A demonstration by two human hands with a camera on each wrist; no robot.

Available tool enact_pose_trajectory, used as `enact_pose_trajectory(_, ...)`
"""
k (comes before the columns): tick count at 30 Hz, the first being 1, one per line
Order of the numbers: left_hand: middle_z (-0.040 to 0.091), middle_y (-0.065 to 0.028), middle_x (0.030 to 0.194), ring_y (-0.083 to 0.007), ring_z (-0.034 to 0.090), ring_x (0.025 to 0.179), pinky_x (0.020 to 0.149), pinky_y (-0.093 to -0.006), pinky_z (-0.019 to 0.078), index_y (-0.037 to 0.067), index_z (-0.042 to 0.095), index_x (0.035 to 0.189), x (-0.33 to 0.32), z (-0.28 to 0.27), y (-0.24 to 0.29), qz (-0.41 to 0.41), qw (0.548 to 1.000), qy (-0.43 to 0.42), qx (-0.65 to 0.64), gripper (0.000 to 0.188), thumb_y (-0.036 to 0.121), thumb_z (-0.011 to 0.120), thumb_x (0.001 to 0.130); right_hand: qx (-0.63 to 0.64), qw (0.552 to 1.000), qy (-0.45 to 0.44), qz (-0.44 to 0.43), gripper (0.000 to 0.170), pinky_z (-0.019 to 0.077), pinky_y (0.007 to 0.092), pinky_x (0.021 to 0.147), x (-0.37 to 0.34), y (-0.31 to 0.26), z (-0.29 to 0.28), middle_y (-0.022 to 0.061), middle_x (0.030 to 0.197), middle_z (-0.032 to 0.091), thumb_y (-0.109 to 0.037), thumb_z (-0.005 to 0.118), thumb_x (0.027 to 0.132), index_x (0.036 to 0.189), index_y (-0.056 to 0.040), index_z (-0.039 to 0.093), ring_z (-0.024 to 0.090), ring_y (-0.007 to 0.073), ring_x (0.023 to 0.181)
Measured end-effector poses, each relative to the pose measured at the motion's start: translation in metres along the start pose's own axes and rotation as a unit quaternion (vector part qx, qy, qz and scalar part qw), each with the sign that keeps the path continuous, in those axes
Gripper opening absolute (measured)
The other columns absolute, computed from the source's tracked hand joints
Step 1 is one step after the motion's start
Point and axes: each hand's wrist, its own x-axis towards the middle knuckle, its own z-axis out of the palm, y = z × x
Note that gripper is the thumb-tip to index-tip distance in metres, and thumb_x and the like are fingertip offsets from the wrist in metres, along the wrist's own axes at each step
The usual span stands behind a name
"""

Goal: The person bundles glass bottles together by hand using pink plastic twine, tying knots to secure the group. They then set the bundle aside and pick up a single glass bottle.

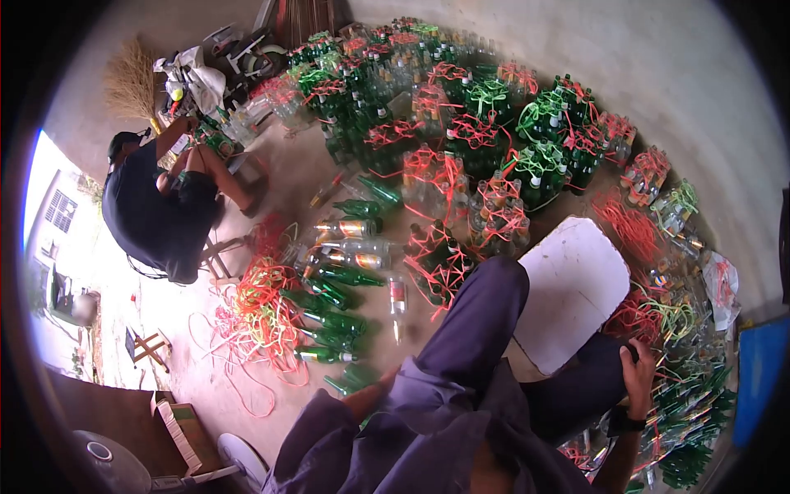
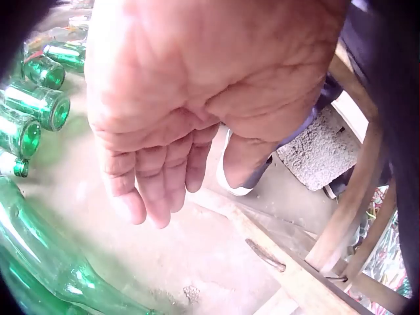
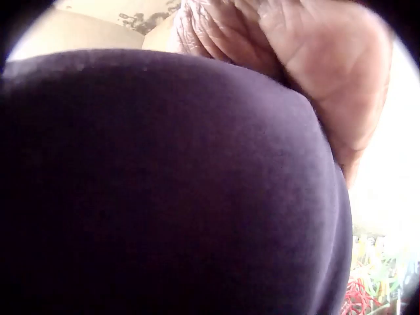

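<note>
My left hand hangs palm showing in the left wrist view, its fingers loosely bent and nothing in them. Green glass bottles lie on the floor beside it, and a wooden stool frame stands on its other side. In the head view, the sleeve and trousers hide most of that hand. My right hand rests on the right knee, holding nothing; the right wrist view has its palm edge against the dark trouser cloth. A white board with rounded corners lies in front of the legs.
Tangled red and green straps lie left of the loose bottles. Strapped bundles of bottles crowd the far wall, with more bottles at right. Another person sits at left. A fan stands at the lower left.
</note>
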Motion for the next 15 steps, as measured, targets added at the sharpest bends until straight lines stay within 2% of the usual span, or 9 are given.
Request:
enact_pose_trajectory(11,0.071,-0.0218,0.097,-0.0404,0.069,0.094,0.082,-0.0486,0.0538,0.006,0.069,0.111,0.025,0.022,-0.002,0.016,1.000,-0.009,0.019,0.033,0.027,0.068,0.085,-0.030,0.999,0.000,0.016,0.032,0.0483,0.0444,0.093,-0.001,-0.005,0.000,0.0224,0.105,0.068,-0.020,0.069,0.087,0.109,0.0030,0.068,0.063,0.0400,0.101)
enact_pose_trajectory(15,0.071,-0.0217,0.096,-0.0402,0.069,0.094,0.082,-0.0485,0.0538,0.006,0.069,0.110,0.031,0.017,-0.008,0.001,1.000,-0.002,0.021,0.032,0.027,0.067,0.085,-0.022,0.999,0.007,0.043,0.031,0.0473,0.0423,0.097,0.001,-0.008,0.003,0.0204,0.109,0.069,-0.019,0.069,0.088,0.111,0.0025,0.068,0.064,0.0361,0.105)
